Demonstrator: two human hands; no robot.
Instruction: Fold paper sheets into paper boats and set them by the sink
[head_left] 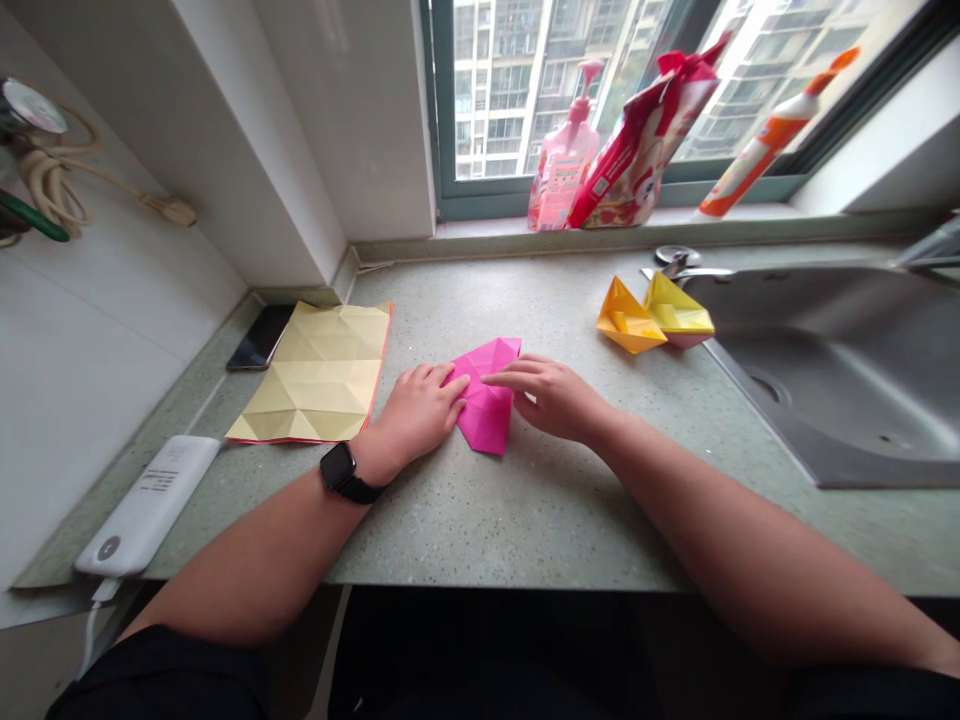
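Observation:
A folded sheet of pink origami paper lies on the speckled countertop between my hands. My left hand rests at its left side, fingers stretched out and pressing the paper's edge flat. With fingers extended, my right hand touches the paper's upper right part from the right. Neither hand wraps round anything. Left of my left hand are creased pale yellow sheets with a red-orange edge showing underneath. An orange paper boat and a yellow paper boat stand side by side near the sink.
A steel sink is set into the counter at right. A phone and a white power bank with a cable lie at left. On the windowsill stand a pink pump bottle, a red bag and an orange-white bottle.

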